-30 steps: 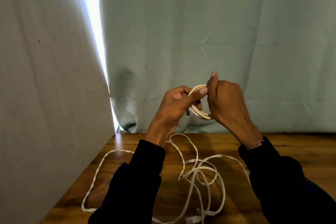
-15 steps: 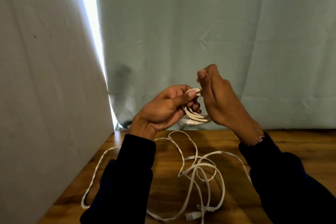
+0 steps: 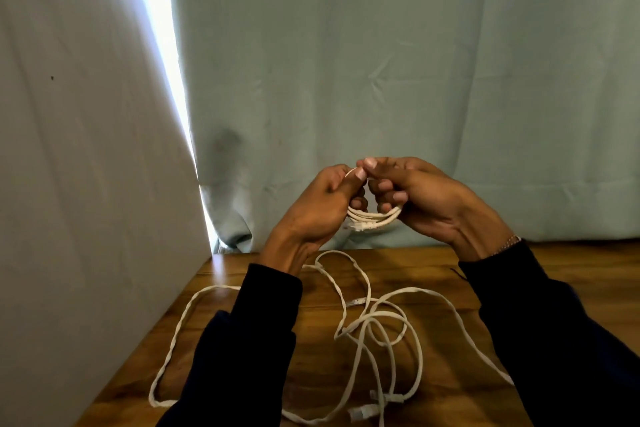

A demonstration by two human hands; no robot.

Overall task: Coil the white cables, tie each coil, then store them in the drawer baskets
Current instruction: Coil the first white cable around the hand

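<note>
Wooden table (image 3: 433,267) before pale curtain (image 3: 381,62), loose white cables (image 3: 374,322) sprawled below, both hands' fingers (image 3: 388,185) gripping small coil (image 3: 375,217)

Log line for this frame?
step: tying coil | left hand: holds coil | right hand: holds coil | loose cables: on table

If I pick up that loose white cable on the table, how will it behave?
The loose white cable probably goes floppy and dangles: it lies in slack, overlapping loops on the wooden table. Those crossings may snag into tangles. It looks thin, so likely light.
</note>
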